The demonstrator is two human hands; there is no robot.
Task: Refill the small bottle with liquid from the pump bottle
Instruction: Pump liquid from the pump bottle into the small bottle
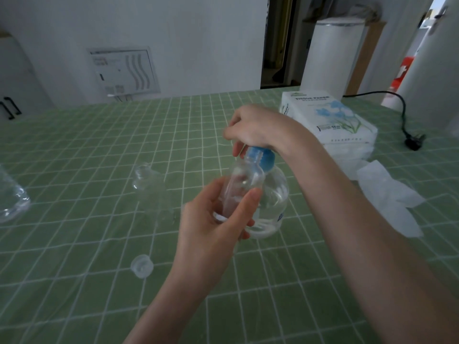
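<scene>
My left hand (218,219) grips a small clear bottle (244,180) with its cap off, holding its open neck up under the pump. The pump bottle (277,194) is clear with a blue pump head (264,158) and stands on the green checked tablecloth just behind the small bottle. My right hand (258,127) rests on top of the pump head, fingers curled over it. A clear cap (142,266) lies on the cloth in front and to the left.
Another clear bottle (149,184) stands to the left, and part of a clear container (12,197) shows at the left edge. A pack of tissue paper (330,115) and crumpled white tissues (387,194) lie to the right. A black cable with plug (413,140) sits far right.
</scene>
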